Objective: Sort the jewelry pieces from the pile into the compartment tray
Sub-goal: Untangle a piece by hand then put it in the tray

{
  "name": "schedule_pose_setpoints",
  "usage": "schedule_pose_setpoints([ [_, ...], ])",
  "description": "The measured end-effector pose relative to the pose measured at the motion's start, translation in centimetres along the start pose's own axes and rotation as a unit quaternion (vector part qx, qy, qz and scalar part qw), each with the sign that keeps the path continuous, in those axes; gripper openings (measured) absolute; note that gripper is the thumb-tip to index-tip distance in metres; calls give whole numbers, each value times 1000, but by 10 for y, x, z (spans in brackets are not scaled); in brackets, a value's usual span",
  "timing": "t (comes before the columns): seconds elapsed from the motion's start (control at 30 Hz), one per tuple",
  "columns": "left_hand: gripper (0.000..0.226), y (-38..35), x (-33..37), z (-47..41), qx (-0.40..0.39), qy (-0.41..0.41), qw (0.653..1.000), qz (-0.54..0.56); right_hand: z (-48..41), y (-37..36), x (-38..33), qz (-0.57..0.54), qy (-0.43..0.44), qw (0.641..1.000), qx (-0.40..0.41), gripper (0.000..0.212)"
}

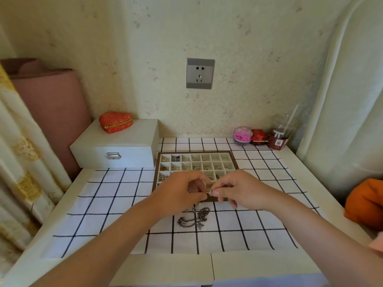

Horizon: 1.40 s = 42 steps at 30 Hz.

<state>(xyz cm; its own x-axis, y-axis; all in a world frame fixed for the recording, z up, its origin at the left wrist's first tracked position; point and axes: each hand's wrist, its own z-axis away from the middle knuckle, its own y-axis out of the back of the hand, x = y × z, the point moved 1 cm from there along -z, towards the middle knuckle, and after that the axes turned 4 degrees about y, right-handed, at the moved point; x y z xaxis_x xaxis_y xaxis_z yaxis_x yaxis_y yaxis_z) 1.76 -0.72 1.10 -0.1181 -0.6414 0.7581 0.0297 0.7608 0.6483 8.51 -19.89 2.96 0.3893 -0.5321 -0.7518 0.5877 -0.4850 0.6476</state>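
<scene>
The fingers (216, 192) of both hands are curled in and meet tip to tip, pinching a small silvery piece (209, 191) between them; it is too small to tell what kind of piece it is or which way its long axis runs. The left hand (178, 193) and right hand (242, 191) hang level with each other over the near edge of the compartment tray (156, 172), so neither is plainly nearer to it. The open compartments lie just beyond the fingertips, away from the person, and the nearest rows are hidden under the hands. I judge that the drop needs only a short reach forward. The pile (194, 218), a tangle of dark chains, lies on the checked cloth (116, 204) on the person's side of the tray, just below the wrists. Several far compartments already hold small items. A white box (116, 146) stands on the desk (68, 193) left of the tray.
</scene>
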Motion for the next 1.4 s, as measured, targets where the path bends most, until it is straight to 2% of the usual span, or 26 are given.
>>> schedule_pose_setpoints([
  [0.17, 19, 5, 11, -2, 39, -17, 995, 95, -1, 3, -3, -111, -17, 994, -4, 15],
  [0.27, 15, 9, 13, -6, 50, 7, 989, 140, -6, 3, -5, -129, -15, 991, 34, 13],
  [0.37, 14, 13, 12, -16, 72, 56, 978, 188, -15, 7, -11, -101, 29, 987, 124, 4],
  [0.53, 18, 25, 17, -40, 120, 136, 949, 258, -36, 18, -23, -74, 109, 968, 213, 16],
  [0.63, 15, 32, 17, -54, 140, 147, 943, 265, -46, 26, -25, -47, 118, 965, 228, 14],
  [0.8, 14, 34, 11, -70, 129, 143, 946, 259, -66, 37, -18, -22, 97, 968, 231, 4],
  [0.87, 14, 34, 5, -76, 138, 122, 963, 197, -76, 40, -13, -10, 89, 966, 241, 4],
  [0.97, 20, 32, -13, -82, 139, 95, 985, -23, -93, 43, 2, 35, 59, 967, 246, 5],
  [1.03, 31, 28, -25, -81, 105, 98, 981, -132, -103, 45, 15, 86, 31, 966, 240, 7],
  [1.13, 62, 19, -40, -81, 30, 100, 962, -251, -112, 44, 31, 157, 4, 962, 223, 8],
  [1.23, 80, 13, -46, -83, 9, 100, 956, -277, -118, 41, 37, 219, 2, 956, 195, 9],
  [1.4, 85, 9, -44, -83, -28, 106, 944, -311, -125, 38, 41, 336, -28, 930, 147, 15],
])
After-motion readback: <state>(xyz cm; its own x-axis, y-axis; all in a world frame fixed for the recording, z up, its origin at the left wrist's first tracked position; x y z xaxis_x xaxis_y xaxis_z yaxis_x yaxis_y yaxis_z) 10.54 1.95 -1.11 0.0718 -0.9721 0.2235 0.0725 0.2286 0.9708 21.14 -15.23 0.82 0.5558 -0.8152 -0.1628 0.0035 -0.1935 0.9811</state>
